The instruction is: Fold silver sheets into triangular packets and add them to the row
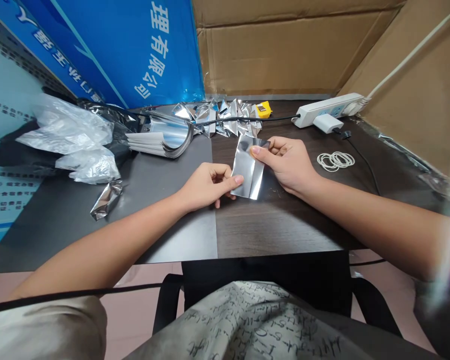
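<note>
We hold a shiny foil sheet (pixel 248 172) in front of us, over the middle of the dark table (pixel 270 232), and we take it as the centre of our clock. Our left hand (pixel 210 185) grips it at eight o'clock, pinching the lower left edge with the thumb on the front and fingers curled at the back. Our right hand (pixel 290 162) pinches the upper right part at two o'clock, thumb flat on the foil. A crease runs down the sheet near its right side; we cannot tell if its lower edge touches the table.

Between nine and ten o'clock we see a stack of curled foil sheets (pixel 176 131), with a clear plastic bag (pixel 78 127) further out. A crumpled foil piece (pixel 107 200) lies between eight and nine. Folded foil pieces (pixel 227 117) sit in a row from eleven to twelve, with a small yellow thing (pixel 263 109) touching their right end. At two o'clock we have a white power strip (pixel 332 106) with a charger (pixel 328 124) plugged in, and at three a loose pile of white rubber bands (pixel 335 161)
</note>
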`<state>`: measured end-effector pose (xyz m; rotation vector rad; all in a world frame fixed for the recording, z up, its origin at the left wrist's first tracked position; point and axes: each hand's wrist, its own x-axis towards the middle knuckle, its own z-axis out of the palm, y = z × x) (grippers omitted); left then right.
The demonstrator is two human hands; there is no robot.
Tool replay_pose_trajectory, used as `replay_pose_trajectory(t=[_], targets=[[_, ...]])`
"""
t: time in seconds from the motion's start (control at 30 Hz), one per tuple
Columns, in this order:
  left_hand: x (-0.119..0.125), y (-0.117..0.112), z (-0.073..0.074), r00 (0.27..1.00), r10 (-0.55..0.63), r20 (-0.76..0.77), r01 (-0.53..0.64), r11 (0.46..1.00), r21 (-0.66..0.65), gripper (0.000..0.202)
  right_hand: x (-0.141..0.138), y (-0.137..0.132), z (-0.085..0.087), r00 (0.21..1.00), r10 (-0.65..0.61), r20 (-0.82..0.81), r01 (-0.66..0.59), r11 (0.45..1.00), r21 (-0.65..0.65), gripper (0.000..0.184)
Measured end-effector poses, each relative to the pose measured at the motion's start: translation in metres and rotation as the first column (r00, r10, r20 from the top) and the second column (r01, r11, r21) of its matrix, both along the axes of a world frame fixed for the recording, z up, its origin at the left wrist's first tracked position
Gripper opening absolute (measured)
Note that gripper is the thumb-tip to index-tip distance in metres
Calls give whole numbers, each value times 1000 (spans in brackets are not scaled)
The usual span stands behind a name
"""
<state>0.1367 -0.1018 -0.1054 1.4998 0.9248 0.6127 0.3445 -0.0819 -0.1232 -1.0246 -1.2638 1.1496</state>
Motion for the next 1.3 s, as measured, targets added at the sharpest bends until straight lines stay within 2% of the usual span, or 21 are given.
replay_pose_trajectory(t=[0.17,0.37,0.53,0.63,0.73,0.8,0.83,0.87,0.9,0.93,1.0,1.03,1.07,1.1,1.17,1.3], targets=[[0,1,0,999,41,11,-41,998,-56,55,-1,1,-1,999,-22,-31,21,998,-52,50],[0,2,-1,995,32,98,-11,979,-204,53,-5,0,1,996,-38,-81,22,981,-194,46],[-2,3,-1,987,53,152,-7,958,-287,47,-5,0,1,996,25,-89,-50,957,-286,54],[-2,5,-2,987,70,146,-21,950,-312,44,-3,2,-3,996,78,-49,-89,951,-297,55],[-2,6,-1,984,87,158,-31,944,-327,43,1,5,-9,991,89,97,-68,976,-206,56],[-1,6,-1,981,114,159,-54,938,-343,43,6,6,-11,964,22,264,-28,999,16,54],[-1,6,0,979,129,159,-66,934,-351,43,9,7,-11,936,-32,350,-32,984,176,52],[-1,6,0,977,142,161,-76,931,-357,44,12,7,-9,900,-85,427,-75,935,345,51],[-1,6,0,974,153,168,-83,928,-363,44,14,6,-7,862,-123,492,-162,853,496,52],[-1,6,1,971,160,175,-87,926,-367,45,16,6,-5,822,-139,552,-279,747,604,54],[-1,7,1,969,165,185,-86,923,-375,44,18,6,0,755,-150,638,-487,523,700,61],[-1,7,1,969,163,186,-83,922,-377,44,18,6,1,736,-162,658,-544,437,716,61],[-1,7,1,970,159,184,-78,922,-380,43,17,6,2,728,-182,661,-568,380,730,57],[-1,7,0,972,151,182,-71,921,-384,43,15,7,2,730,-205,652,-568,348,745,49],[-1,7,0,975,129,181,-50,920,-389,44,12,7,0,757,-226,613,-535,323,781,37],[-2,6,-1,980,72,187,1,931,-364,51,7,4,0,829,-187,526,-451,332,828,30]])
